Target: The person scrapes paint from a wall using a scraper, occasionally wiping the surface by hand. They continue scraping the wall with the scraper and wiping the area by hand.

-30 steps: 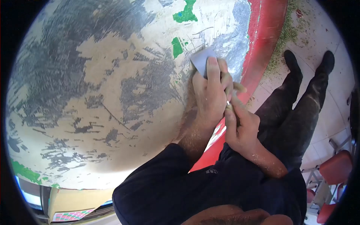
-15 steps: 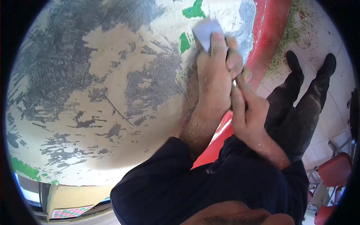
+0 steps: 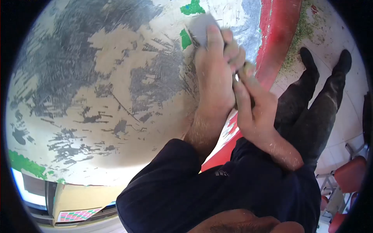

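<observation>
My left hand (image 3: 215, 77) is closed round a scraper, its foremost digit laid along the grey metal blade (image 3: 203, 28). The blade is blurred and lies against a patchy, partly stripped surface (image 3: 124, 66) in cream and grey. My right hand (image 3: 258, 110) grips the rear of the scraper, just behind the left hand. Most of the handle is hidden by the fingers. Two scraps of green paint (image 3: 185, 39) show close to the blade.
A red painted band (image 3: 280, 35) borders the surface on the right. Greenish flakes (image 3: 303, 39) litter the tiled floor beside it. Red chairs (image 3: 351, 174) stand at lower right. A yellow panel (image 3: 83, 198) is at lower left.
Both hands and the scraper have shifted up and to the left across the surface. The blade has come nearer the green patches. Both grips stay closed.
</observation>
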Action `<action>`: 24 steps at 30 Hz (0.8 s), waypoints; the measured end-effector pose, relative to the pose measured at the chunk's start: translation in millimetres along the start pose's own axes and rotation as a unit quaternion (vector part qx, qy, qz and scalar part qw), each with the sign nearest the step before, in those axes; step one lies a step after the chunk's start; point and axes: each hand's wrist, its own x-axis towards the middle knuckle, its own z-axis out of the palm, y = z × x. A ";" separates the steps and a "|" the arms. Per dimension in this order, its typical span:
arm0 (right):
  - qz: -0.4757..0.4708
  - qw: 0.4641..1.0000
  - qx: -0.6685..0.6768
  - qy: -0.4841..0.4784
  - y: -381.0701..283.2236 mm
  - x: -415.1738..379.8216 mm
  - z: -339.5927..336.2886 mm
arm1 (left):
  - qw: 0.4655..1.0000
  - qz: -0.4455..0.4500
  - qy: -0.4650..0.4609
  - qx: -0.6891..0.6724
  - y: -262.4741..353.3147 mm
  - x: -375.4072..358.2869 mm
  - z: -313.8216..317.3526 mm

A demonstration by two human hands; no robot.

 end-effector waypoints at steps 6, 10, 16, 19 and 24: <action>-0.003 0.999 -0.042 0.011 19.8 -31.4 -1.7 | 0.995 -0.097 0.012 -0.017 -24.8 -8.3 -20.6; -0.007 0.999 -0.034 -0.020 6.2 -12.1 -5.9 | 0.999 -0.002 -0.003 -0.053 -2.2 1.8 0.9; -0.026 0.995 -0.092 -0.031 13.7 -32.9 -7.1 | 0.997 -0.064 0.022 -0.025 -25.7 -15.2 -20.1; -0.073 0.992 -0.094 -0.032 6.2 1.4 -7.0 | 0.998 0.046 -0.022 -0.029 4.9 5.7 9.3; -0.058 0.997 -0.046 0.030 23.4 -30.3 1.9 | 0.999 -0.036 0.020 -0.026 -20.9 -5.2 -17.1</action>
